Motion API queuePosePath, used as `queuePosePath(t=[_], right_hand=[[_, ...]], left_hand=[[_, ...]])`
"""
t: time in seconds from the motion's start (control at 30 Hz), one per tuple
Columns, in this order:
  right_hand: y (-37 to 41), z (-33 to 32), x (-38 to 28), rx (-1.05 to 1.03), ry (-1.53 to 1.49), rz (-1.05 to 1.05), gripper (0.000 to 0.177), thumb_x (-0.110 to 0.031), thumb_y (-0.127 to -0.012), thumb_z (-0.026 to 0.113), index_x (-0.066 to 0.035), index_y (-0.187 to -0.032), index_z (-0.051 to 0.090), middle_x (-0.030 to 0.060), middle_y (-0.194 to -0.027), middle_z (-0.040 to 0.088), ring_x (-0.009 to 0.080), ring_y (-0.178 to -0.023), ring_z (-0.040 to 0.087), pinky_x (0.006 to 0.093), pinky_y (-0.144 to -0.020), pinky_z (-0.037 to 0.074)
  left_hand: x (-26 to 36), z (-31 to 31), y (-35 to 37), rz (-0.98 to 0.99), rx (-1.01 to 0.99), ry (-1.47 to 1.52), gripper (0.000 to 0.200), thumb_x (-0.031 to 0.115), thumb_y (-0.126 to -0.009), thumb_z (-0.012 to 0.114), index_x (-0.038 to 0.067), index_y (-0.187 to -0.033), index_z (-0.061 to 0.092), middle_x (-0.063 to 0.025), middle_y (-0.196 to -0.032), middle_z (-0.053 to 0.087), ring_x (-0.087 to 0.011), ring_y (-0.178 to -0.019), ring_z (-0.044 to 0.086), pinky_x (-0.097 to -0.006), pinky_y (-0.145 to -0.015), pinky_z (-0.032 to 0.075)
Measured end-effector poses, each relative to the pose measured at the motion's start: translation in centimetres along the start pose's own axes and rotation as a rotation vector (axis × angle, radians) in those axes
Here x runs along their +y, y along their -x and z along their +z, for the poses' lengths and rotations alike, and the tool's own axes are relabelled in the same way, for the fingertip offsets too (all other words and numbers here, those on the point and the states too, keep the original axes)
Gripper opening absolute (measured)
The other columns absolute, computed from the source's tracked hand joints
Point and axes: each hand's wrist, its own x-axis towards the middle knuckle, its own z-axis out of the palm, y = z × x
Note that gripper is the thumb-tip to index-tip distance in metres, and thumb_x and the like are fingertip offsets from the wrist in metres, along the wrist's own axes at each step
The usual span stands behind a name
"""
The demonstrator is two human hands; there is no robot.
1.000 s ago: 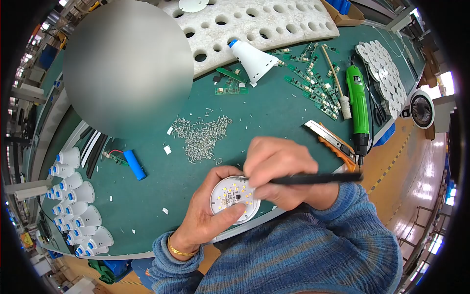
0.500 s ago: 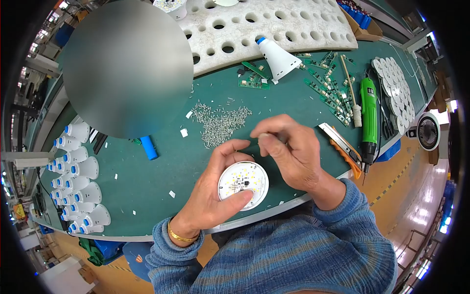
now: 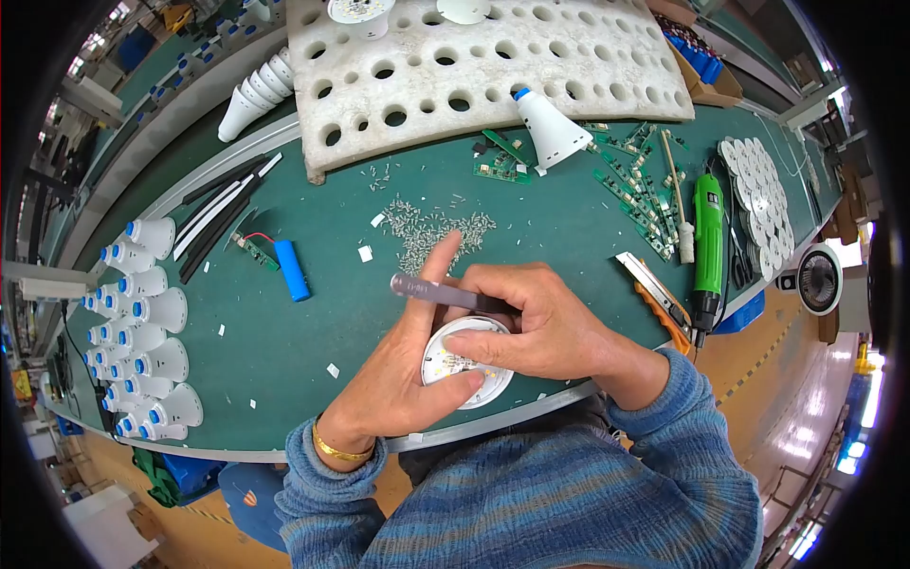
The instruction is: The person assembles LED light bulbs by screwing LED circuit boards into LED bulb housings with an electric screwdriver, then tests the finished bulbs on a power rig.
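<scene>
My left hand [image 3: 393, 379] holds a round white lamp body with an LED board [image 3: 467, 365] facing up, its thumb on the board's lower edge and its index finger stretched out upward. My right hand [image 3: 540, 322] is closed around the same lamp from the right, with its thumb lying across the top of the board. A dark grey strip-like tool [image 3: 441, 291] with printed marks sticks out to the left from under the right hand's fingers. Just beyond the hands lies a pile of small screws [image 3: 427, 232].
White lamp housings [image 3: 161, 360] stand at the left, near a blue cylinder [image 3: 291, 270]. A holed foam board [image 3: 417, 76] lies at the back, with a white cone [image 3: 553, 133] before it. Green circuit boards [image 3: 635, 194], a cutter [image 3: 654, 299], a green screwdriver [image 3: 708, 237] and white discs [image 3: 758, 199] are right.
My right hand has moved down and left onto the lamp, and the dark tool now shows there. My left index finger has straightened. The view has shifted slightly.
</scene>
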Motion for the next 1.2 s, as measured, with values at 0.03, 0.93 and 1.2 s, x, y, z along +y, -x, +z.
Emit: queuePosePath(t=[0.03, 0.93, 1.2], right_hand=[[0.0, 0.1, 0.1, -0.001, -0.055, 0.022, 0.022, -0.018, -0.078, 0.069, -0.001, -0.089, 0.060, 0.0030, -0.072, 0.057, 0.0077, -0.063, 0.050, 0.0242, -0.055, 0.039], [0.6, 2.5, 1.7, 0.489, -0.343, -0.075, 0.021, -0.015, -0.087, 0.063, 0.003, -0.098, 0.058, 0.0047, -0.086, 0.061, 0.0072, -0.078, 0.057, 0.0216, -0.067, 0.046], [0.0, 3.5, 2.1, 0.530, -0.403, -0.065, 0.019, -0.015, -0.084, 0.066, -0.001, -0.097, 0.061, -0.0067, -0.069, 0.048, 0.0007, -0.061, 0.036, 0.0176, -0.053, 0.031]], left_hand=[[0.0, 0.0, 0.0, -0.006, -0.004, 0.004, 0.095, 0.010, -0.072, 0.059, -0.001, -0.144, -0.002, -0.0206, -0.120, 0.048, -0.0312, -0.118, 0.047, -0.0389, -0.101, 0.031], [-0.4, 1.7, 0.0, 0.026, 0.415, -0.213, 0.047, 0.030, -0.098, 0.032, -0.003, -0.131, 0.040, -0.0222, -0.128, 0.045, -0.0305, -0.120, 0.044, -0.0352, -0.100, 0.033], [-0.3, 2.0, 0.1, 0.092, 0.446, -0.179, 0.040, 0.023, -0.098, 0.034, -0.003, -0.126, 0.044, -0.0213, -0.125, 0.048, -0.0281, -0.114, 0.049, -0.0348, -0.097, 0.036]])
